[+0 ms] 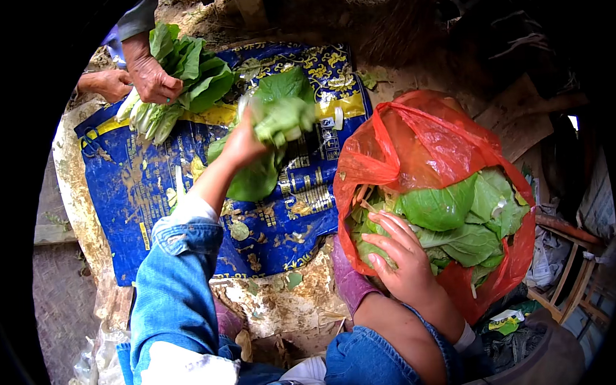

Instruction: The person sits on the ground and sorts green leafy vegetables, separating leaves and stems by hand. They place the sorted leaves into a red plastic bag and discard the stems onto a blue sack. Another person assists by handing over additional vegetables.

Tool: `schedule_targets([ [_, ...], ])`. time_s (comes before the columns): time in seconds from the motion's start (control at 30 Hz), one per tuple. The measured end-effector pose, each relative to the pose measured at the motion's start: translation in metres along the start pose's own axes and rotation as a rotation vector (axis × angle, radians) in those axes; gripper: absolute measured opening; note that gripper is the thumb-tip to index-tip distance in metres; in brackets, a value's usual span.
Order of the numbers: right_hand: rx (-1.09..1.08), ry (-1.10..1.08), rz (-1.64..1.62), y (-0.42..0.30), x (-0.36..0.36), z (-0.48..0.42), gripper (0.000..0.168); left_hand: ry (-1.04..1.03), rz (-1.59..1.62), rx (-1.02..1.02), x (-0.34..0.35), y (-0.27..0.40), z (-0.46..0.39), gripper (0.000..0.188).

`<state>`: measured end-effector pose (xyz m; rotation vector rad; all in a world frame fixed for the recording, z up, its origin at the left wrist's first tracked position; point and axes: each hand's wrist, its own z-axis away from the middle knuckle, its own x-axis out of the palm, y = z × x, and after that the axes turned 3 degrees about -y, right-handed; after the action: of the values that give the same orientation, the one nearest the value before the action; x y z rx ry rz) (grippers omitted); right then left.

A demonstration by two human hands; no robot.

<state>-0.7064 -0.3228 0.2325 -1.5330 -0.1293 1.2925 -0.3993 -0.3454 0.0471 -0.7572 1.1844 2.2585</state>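
My left hand (pixel 244 141) is closed around leafy greens (pixel 282 114), blurred by motion, above a blue printed plastic sheet (pixel 181 200). More large green leaves lie under and beside that hand. A red plastic bag (pixel 431 132) at the right stands open, filled with loose leaves (pixel 441 205). My right hand (pixel 396 248) rests at the bag's near left side on the leaves, its fingers spread, gripping nothing that I can see. At the upper left, another person's two hands (pixel 156 82) are at a bundle of greens with pale stalks (pixel 155 117).
Scissors (pixel 90 142) with blue handles lie at the sheet's left edge. Leaf scraps and dirt are scattered over the sheet. A clear plastic bag (pixel 104 364) sits at the lower left. A wooden frame (pixel 572 282) and plastic wrappers (pixel 506 320) are at the lower right.
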Motion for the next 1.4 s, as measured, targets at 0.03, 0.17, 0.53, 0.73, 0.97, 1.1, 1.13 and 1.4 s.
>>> schedule_targets([
  [0.03,-0.001,-0.001,0.004,-0.001,0.000,0.000,0.029,0.122,0.074,-0.066,0.000,-0.006,-0.009,0.089],
  [0.17,-0.011,-0.010,0.001,-0.002,0.002,-0.004,0.029,0.194,0.231,-0.200,0.012,-0.052,-0.032,0.074],
  [0.53,0.005,-0.025,-0.010,0.003,0.001,-0.003,0.028,0.264,-0.214,0.302,0.023,-0.001,-0.017,0.043],
  [0.73,0.017,-0.035,-0.014,0.003,0.003,-0.003,0.027,0.232,-0.361,0.164,0.051,0.022,-0.024,0.040],
  [0.97,0.007,-0.037,-0.009,-0.006,0.008,-0.006,0.023,0.156,-0.202,0.140,0.037,0.032,0.014,0.061],
  [1.1,0.011,-0.041,0.006,-0.008,0.009,-0.002,0.022,0.237,0.140,0.174,0.009,0.023,0.082,0.049],
  [1.13,0.010,-0.041,0.015,-0.008,0.010,0.000,0.022,0.151,0.272,-0.003,-0.005,0.017,0.099,0.045],
  [1.4,-0.024,-0.055,-0.001,-0.021,0.018,0.001,0.022,0.281,0.096,-0.641,-0.017,-0.189,0.166,0.049],
])
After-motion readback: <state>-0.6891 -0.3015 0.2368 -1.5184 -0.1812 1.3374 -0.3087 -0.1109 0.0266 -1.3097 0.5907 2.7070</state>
